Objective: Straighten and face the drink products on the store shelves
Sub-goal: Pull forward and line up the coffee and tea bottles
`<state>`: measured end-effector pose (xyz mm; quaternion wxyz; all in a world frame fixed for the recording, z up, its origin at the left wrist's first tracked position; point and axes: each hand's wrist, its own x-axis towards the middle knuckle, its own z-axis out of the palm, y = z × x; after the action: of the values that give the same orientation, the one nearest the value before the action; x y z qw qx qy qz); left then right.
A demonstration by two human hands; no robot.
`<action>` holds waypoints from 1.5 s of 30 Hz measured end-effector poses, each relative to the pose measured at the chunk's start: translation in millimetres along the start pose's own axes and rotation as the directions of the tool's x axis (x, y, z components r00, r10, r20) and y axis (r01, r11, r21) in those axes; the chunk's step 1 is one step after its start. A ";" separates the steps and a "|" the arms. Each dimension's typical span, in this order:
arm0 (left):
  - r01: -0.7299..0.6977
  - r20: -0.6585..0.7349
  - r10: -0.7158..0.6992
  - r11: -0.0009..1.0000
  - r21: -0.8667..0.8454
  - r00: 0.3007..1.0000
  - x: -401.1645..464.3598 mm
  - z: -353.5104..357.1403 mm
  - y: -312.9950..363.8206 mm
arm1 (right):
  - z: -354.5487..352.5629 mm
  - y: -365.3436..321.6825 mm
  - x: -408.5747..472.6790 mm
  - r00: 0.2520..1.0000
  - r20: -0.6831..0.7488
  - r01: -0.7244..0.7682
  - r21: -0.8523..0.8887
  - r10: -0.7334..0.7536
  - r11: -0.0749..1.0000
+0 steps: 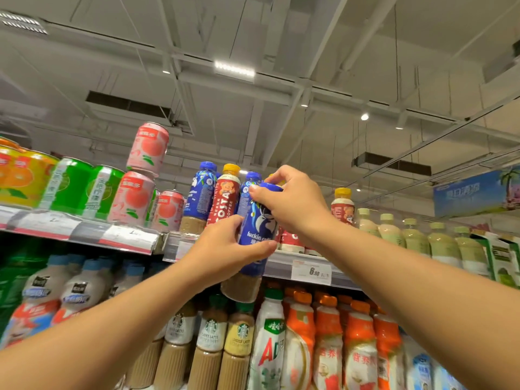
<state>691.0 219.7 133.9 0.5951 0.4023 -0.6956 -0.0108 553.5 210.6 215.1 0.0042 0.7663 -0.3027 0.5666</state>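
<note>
Grip: my left hand (225, 249) wraps the blue-labelled plastic coffee bottle (257, 237), right hand (287, 198) pinches its blue cap (271, 187) | advice: seat upright, logo forward, on top shelf (281, 263).

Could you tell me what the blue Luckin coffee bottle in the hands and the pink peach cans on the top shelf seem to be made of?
Luckin coffee bottle: probably clear plastic, since brown coffee shows below its glossy blue sleeve; the blue cap looks like plastic. Pink peach cans: probably thin metal, given the rolled rims and glossy printed walls.
</note>
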 end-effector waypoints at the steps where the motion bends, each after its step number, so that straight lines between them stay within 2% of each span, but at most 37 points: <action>1: -0.017 -0.021 0.018 0.999 0.037 1.000 -0.4 -5.2 -5.4 | 5.6 -1.4 0.7 1.000 0.018 0.002 0.002 -0.002 1.000; 5: -0.080 -0.139 0.098 0.988 0.129 0.985 -1.5 -29.4 -36.5 | 19.9 -6.1 13.6 0.998 0.052 0.028 -0.049 -0.025 0.998; 9: -0.028 -0.130 0.026 1.000 -0.013 0.991 1.4 -43.7 -69.0 | 29.5 0.4 43.2 0.999 0.050 0.007 -0.019 -0.006 1.000; 14: -0.011 -0.086 -0.010 0.970 -0.242 0.996 5.0 -43.5 -87.8 | 55.6 0.2 92.1 0.997 0.071 0.016 -0.188 -0.003 0.982; 16: -0.007 -0.083 -0.019 0.953 -0.302 0.996 6.9 -42.5 -92.1 | 64.3 -6.5 109.8 0.993 0.116 0.048 -0.340 -0.009 0.939; 19: -0.011 -0.088 -0.017 0.952 -0.306 0.996 8.2 -39.0 -94.3 | 79.6 -14.0 129.6 0.984 0.176 0.063 -0.459 0.022 0.886; 24: -0.048 -0.116 0.018 0.963 -0.265 0.993 6.3 -38.4 -95.1 | 99.6 -21.7 140.7 0.968 0.236 0.054 -0.517 0.081 0.854; 31: -0.050 -0.089 0.025 0.955 -0.291 0.996 4.9 -39.2 -95.6 | 91.4 -16.5 135.2 0.988 0.152 0.020 -0.356 0.037 0.934; 39: -0.047 -0.058 0.029 0.943 -0.330 0.998 0.7 -39.4 -96.3 | 76.0 -11.0 120.6 0.997 0.029 -0.065 -0.190 0.072 0.980; 45: -0.050 -0.039 0.040 0.949 -0.312 0.998 0.9 -42.3 -96.4 | 43.7 -9.5 96.0 0.998 -0.070 -0.009 -0.204 -0.006 0.979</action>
<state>779.1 173.6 99.3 0.6626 0.2872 -0.6843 -0.1006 612.5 159.0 286.3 0.0930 0.7411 -0.3594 0.5594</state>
